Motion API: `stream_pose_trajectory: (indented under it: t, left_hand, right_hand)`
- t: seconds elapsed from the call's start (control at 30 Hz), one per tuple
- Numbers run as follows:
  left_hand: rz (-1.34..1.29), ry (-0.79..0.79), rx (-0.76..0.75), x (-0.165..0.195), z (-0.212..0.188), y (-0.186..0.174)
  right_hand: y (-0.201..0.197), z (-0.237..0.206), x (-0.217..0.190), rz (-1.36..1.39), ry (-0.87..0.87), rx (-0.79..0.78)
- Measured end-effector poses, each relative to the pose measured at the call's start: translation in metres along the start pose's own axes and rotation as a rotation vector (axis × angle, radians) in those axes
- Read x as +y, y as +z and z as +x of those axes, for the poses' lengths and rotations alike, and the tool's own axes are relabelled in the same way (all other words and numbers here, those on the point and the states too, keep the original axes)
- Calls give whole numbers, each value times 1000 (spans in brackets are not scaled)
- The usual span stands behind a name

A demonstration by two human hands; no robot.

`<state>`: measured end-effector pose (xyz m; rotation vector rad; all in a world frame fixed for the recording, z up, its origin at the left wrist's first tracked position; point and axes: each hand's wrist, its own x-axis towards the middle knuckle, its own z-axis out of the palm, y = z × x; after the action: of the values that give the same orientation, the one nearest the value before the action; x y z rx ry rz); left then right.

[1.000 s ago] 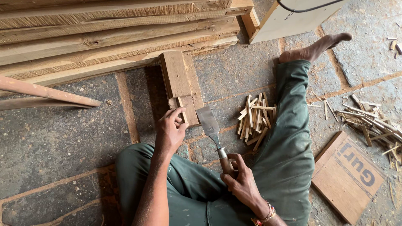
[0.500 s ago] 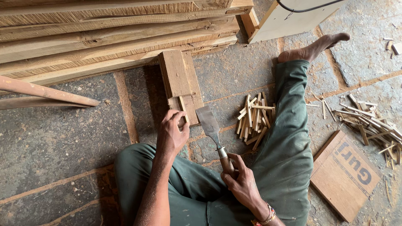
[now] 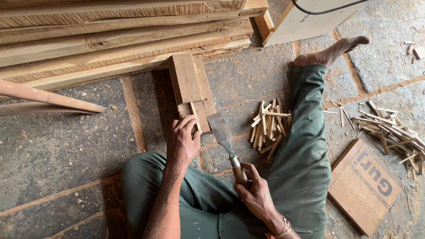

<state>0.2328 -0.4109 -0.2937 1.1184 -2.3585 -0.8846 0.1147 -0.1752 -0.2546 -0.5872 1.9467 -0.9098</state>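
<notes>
I sit cross-legged on a stone floor in green trousers. My left hand [image 3: 183, 141] pinches a thin wooden stick [image 3: 195, 116] and stands it against the near end of a wooden block [image 3: 188, 79]. My right hand [image 3: 254, 194] grips the brown handle of a wide flat chisel [image 3: 221, 130]. Its steel blade points away from me and lies just right of the stick, close to the block's near end.
A pile of split sticks [image 3: 268, 126] lies right of the block, beside my right leg [image 3: 305, 132]. More sticks [image 3: 389, 128] and a flat board [image 3: 365, 186] lie at the far right. Stacked planks [image 3: 119, 40] fill the top; a reddish pole [image 3: 48, 97] juts in from the left.
My left hand has shifted slightly, and the stick it holds now stands more plainly above the fingers. The chisel and right hand stay almost where they were.
</notes>
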Motion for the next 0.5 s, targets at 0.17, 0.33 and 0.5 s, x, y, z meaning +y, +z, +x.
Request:
stream_pose_trajectory:
  t: [0.17,0.33,0.5]
  left_hand:
    - [4,21,19,5,-1,-4]
    - [-18,-39,-3,6,-2,-1]
    - [30,-1,36,3,-1,6]
  right_hand:
    - [0,0,1,1,-7,1]
    - [0,0,0,-7,-25,2]
    - [1,0,0,-10,-19,1]
